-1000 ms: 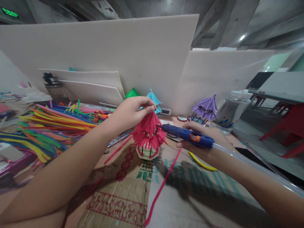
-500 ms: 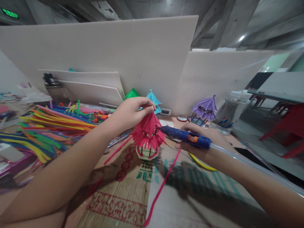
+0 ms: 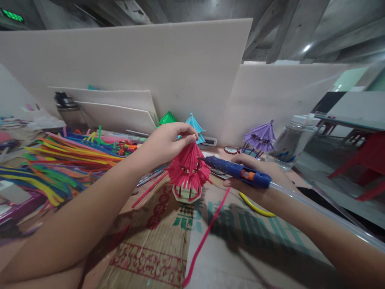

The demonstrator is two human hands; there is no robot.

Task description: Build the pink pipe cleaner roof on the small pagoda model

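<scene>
Cardboard [image 3: 168,241] with printed lettering covers the near work surface, and a loose pink strip [image 3: 207,233] runs across it from the near edge toward the right hand [image 3: 275,172]. Beyond that, in the middle, stands a small pink pagoda [image 3: 189,176], upright, with the left hand [image 3: 167,140] pinching the peak of its roof between thumb and fingers. The right hand is wrapped around a blue glue gun [image 3: 231,168], its nozzle pointing left at the pagoda's right side, beside the gap between the roof tiers (whether the tip touches, I cannot tell). The step in hand looks like gluing at that spot; the next move probably calls for a steady pinch, a careful trigger and hot metal clear of the fingers. The pagoda has two flared tiers of packed fuzzy strips, the lower one rather ragged at the edge, on thin dark posts over a pale, many-sided base edged in pink. Farther off, light-blue [image 3: 194,124] and green roofs [image 3: 167,117] peek out behind the left hand, a purple pagoda [image 3: 259,136] stands to the right, and a white board [image 3: 192,72] rises behind them.
</scene>
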